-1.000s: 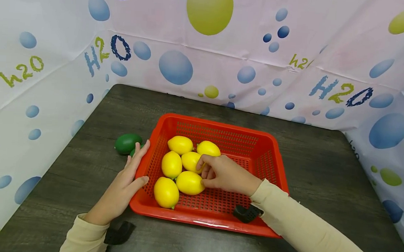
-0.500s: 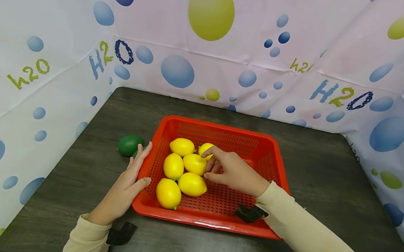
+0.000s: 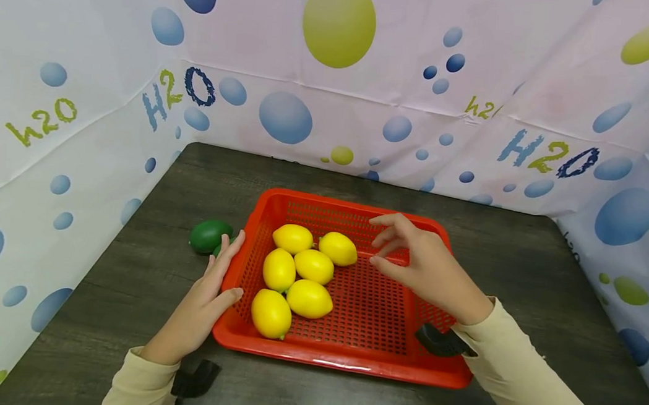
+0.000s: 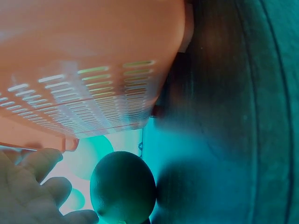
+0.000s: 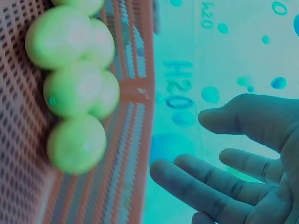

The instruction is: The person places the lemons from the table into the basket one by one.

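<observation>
A red plastic basket (image 3: 348, 366) holds several yellow lemons (image 3: 313, 267) grouped in its left half. My left hand (image 3: 201, 306) rests along the basket's left rim with its fingers straight and its thumb on the edge. Just beyond those fingertips lie green fruits (image 3: 209, 236), one partly hidden by the hand; one green fruit (image 4: 124, 186) also shows large in the left wrist view. My right hand (image 3: 421, 261) hovers over the basket's right part, thumb and fingers spread apart with nothing between them. In the right wrist view the lemons (image 5: 77, 144) sit apart from its fingers.
The basket stands on a dark wood-grain table (image 3: 520, 289). Behind and to the left hangs a white sheet (image 3: 340, 123) printed with bubbles and lettering. Black wrist mounts (image 3: 441, 341) sit under both wrists.
My right hand has drawn back from the lemons, opened its fingers and moved right and up. The back right lemon now shows fully. The left hand stays on the rim.
</observation>
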{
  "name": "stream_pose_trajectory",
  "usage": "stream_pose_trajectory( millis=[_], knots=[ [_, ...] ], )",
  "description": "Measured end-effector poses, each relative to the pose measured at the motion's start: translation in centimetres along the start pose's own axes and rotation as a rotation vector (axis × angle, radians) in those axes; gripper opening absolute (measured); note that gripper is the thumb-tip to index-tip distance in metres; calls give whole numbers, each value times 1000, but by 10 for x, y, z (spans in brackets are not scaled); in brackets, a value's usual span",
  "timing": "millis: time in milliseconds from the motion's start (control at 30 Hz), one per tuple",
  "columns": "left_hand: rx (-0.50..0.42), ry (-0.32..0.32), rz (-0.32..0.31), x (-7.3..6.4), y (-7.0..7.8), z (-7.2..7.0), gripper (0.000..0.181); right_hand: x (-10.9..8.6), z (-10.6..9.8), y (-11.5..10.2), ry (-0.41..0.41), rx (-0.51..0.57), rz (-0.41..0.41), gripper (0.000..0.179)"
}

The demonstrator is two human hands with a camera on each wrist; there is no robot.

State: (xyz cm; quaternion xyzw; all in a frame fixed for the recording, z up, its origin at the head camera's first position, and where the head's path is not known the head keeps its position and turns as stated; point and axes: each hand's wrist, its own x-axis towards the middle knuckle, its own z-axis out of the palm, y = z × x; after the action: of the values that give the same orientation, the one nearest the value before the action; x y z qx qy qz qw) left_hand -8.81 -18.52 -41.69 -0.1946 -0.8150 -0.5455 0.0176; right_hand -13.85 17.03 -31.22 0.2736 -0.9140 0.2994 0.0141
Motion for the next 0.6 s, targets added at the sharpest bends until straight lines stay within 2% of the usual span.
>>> stream_pose_trajectory(
  millis=[200, 400, 600],
  knots=[
    [4, -1, -1, -1, 0, 0, 80, -22, -26, 12, 66, -102, 15, 56],
    [-2, -4, 10, 1, -1, 1, 79, -40, -40, 29, 122, -182, 46, 55],
    [-3, 1, 4, 0, 1, 0, 80, -52, -48, 39, 160, -182, 131, 54]
  ],
)
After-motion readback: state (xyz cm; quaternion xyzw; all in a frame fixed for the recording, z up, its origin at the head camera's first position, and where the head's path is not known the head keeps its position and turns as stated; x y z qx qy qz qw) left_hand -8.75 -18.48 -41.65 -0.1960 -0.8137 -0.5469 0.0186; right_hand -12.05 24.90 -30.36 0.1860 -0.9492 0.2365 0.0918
